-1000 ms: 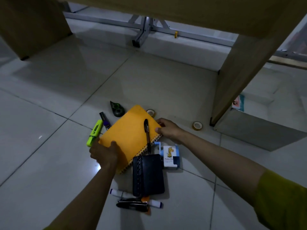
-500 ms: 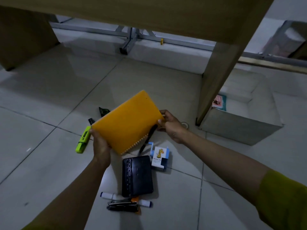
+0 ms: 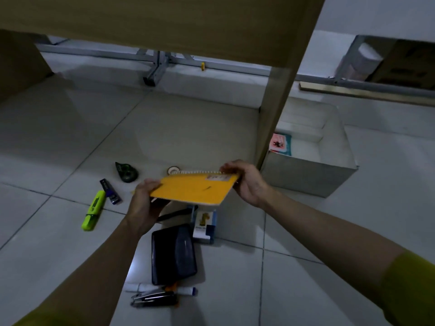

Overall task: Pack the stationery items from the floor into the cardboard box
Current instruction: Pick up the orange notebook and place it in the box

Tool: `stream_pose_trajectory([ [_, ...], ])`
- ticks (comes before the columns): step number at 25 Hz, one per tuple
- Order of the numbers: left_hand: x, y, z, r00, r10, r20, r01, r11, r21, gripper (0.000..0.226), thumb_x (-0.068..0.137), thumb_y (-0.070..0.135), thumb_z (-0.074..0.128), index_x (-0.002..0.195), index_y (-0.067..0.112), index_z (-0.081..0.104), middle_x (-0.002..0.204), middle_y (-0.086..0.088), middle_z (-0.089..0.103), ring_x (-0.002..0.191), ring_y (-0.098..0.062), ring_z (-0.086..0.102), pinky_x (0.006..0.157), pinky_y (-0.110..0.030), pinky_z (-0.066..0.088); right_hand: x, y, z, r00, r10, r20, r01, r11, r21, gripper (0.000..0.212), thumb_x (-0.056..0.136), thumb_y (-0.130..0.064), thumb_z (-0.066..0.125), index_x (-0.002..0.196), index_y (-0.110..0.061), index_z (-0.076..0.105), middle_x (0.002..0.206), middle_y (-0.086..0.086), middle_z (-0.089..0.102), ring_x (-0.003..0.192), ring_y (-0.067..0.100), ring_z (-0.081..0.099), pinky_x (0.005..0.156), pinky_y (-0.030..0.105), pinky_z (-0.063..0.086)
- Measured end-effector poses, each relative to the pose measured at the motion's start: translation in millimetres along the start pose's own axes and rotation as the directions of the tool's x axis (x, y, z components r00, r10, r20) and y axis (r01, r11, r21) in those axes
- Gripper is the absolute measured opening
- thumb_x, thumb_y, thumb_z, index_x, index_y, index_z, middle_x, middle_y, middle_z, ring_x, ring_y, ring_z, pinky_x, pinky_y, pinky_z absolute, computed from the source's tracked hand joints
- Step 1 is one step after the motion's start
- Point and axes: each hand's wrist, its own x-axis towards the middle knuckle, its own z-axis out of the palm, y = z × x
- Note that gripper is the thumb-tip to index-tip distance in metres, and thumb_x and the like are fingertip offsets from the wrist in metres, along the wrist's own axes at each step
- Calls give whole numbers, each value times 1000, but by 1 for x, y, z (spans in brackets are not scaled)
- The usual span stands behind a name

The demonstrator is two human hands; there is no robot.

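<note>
- The orange spiral notebook [image 3: 196,190] is held above the floor, gripped at its left end by the left hand [image 3: 144,205] and at its right end by the right hand [image 3: 244,182].
- Below the grip, a black case [image 3: 173,254], a small blue box [image 3: 204,223] and a stapler [image 3: 154,300] lie on the tiles.
- To the right of the grip, beyond a wooden table leg [image 3: 277,109], the cardboard box [image 3: 310,177] stands open.
- Left of the grip lies a green highlighter [image 3: 93,210].

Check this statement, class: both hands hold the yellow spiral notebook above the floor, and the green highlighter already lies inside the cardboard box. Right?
Not quite. The head view shows the green highlighter on the floor, left of the left hand, not in the cardboard box. Both hands, right hand included, do hold the yellow spiral notebook.
</note>
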Motion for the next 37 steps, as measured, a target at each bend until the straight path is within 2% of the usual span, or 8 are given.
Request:
stream_pose_trajectory([
  [4,-5,0,23,993,17,115,-19,1000,10,42,93,12,50,134,15,41,120,-8,54,99,-26,57,81,-39,49,-10,-9,-11,987,-127,-97,110,980,-166,27,88,12,49,83,-13,59,86,6,59,82,20,57,78,32,49],
  [8,-11,3,45,988,40,149,-43,999,16,41,94,15,51,133,15,42,121,-7,55,97,-25,59,90,-45,43,-29,-22,-19,987,-101,-128,75,979,-192,26,89,8,52,108,-8,59,89,7,62,79,19,62,70,30,55],
  [16,-20,-5,72,970,-58,236,34,994,105,40,89,19,59,128,16,49,121,-9,58,102,-29,59,87,-47,45,-82,-43,-58,998,-20,-58,-15,837,-546,24,85,-12,67,109,-7,64,91,5,71,80,18,68,72,32,59],
  [21,-26,-21,107,952,-156,264,78,956,284,39,83,23,66,118,12,54,115,-10,61,104,-31,58,84,-41,50,-114,-75,-100,984,-70,-166,-21,872,-489,15,86,-8,63,101,-10,65,98,11,71,82,22,66,80,36,55],
  [27,-39,-36,168,869,-203,451,76,956,284,27,90,19,57,116,12,51,103,-2,61,94,-21,59,79,-32,54,-145,-116,-145,912,-228,-342,136,952,-273,17,88,-9,60,105,-9,64,104,13,72,79,21,70,69,32,61],
  [32,-58,-51,220,859,-160,487,98,984,150,32,89,19,58,120,15,55,102,1,63,90,-17,61,66,-25,59,-162,-120,-169,867,-255,-428,295,955,29,66,73,-23,71,133,-5,51,132,15,58,112,27,62,92,43,54],
  [34,-62,-55,238,863,-170,476,139,985,100,36,88,19,60,123,12,54,110,-4,63,91,-19,62,61,-24,60,-163,-118,-172,876,-273,-398,336,937,97,56,80,-17,66,132,-5,50,132,14,58,102,23,67,81,36,60],
  [37,-62,-56,260,875,-178,451,161,984,77,41,87,20,61,125,10,53,119,-11,60,93,-22,62,58,-24,60,-152,-116,-169,872,-295,-391,382,908,169,37,92,-6,53,128,-14,47,126,16,57,102,34,64,76,47,59],
])
